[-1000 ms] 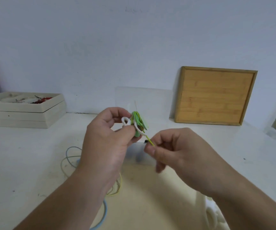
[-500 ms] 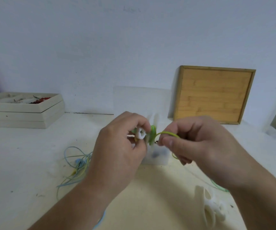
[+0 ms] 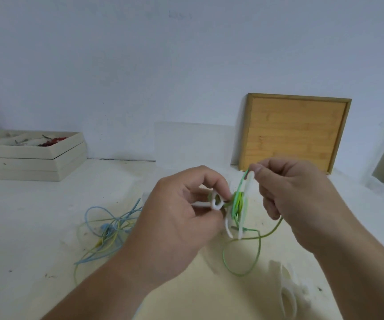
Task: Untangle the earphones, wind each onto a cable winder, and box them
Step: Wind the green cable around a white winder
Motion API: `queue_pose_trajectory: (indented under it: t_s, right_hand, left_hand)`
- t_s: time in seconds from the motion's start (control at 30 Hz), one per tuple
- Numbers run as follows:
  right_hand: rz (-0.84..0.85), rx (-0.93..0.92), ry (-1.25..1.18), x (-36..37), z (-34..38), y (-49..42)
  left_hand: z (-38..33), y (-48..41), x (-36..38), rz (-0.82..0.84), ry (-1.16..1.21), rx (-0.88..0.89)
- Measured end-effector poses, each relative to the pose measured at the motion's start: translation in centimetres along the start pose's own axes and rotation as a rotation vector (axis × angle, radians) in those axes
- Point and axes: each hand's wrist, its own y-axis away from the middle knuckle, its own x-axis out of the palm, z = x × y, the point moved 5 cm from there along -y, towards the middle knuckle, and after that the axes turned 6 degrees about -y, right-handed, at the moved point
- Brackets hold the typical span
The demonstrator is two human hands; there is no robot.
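While the left-hand grip (image 3: 181,218) pinches the white cable winder (image 3: 228,227) by its loop, closed around it, the right-hand grip (image 3: 295,195) pinches the green earphone cable (image 3: 238,205) just above the spool. Item: cable thin, light, limp; likely slips off if slack, so hold it near the spool, under light tension. Loose tail trails onto the surface (image 3: 36,227). Blue-yellow tangle (image 3: 107,229) lies to the left; spare winder (image 3: 288,296) lies near right.
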Motion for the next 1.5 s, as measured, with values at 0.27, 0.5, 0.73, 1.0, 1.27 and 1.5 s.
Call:
queue_pose_trajectory:
  t_s: [0.27, 0.5, 0.73, 1.0, 1.27, 1.5]
  right_hand:
    - [0.592, 0.055, 0.161, 4.7, -1.0, 2.3]
    - [0.841, 0.100, 0.059, 3.9, -0.4, 2.7]
    - [0.720, 0.212, 0.098, 0.3, -0.3, 1.6]
    - [-0.110, 0.187, 0.031, -4.4, -0.1, -0.8]
    - [-0.423, -0.216, 0.669, -4.0, 2.3, 0.1]
    - [0.408, -0.258, 0.283, 4.4, 0.8, 1.9]
  left_hand:
    - [1.1, -0.4, -3.2, -0.407, 0.132, -0.106]
    - [2.8, 0.1, -6.2, -0.703, 0.036, -0.213]
    - [3.3, 0.6, -9.8, -0.971, -0.017, -0.204]
    - [3.5, 0.9, -11.4, -1.077, -0.037, -0.182]
    - [2.4, 0.2, -7.4, -0.786, -0.171, -0.186]
    - [0.6, -0.2, -4.5, -0.516, -0.071, -0.121]
